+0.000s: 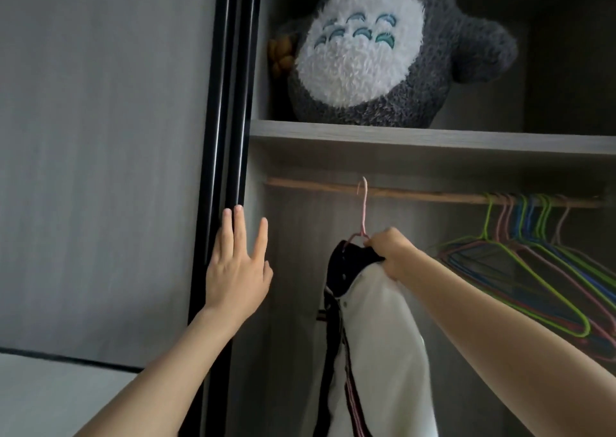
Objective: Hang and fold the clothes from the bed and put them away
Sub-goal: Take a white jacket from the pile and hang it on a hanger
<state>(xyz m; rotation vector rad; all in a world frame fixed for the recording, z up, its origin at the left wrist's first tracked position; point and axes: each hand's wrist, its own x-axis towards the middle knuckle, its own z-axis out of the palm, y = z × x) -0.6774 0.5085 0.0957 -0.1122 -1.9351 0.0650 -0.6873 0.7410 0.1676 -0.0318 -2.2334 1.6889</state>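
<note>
- Hanging one white garment (376, 336): right hand (388, 253) grips its pink hanger (364, 210), hook at the rail (316, 186).
- Left hand (238, 270) rests flat, fingers straight, on the door edge (230, 103).
- Any remaining bed clothes are out of view.

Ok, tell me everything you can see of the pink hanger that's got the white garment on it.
The pink hanger is thin and wire-like, with a long straight neck and a small hook. It is upright, hook at the wooden rail; whether it rests on it I cannot tell. A white garment with a dark collar covers most of its shoulders. The right hand grips it just below the neck.
</note>
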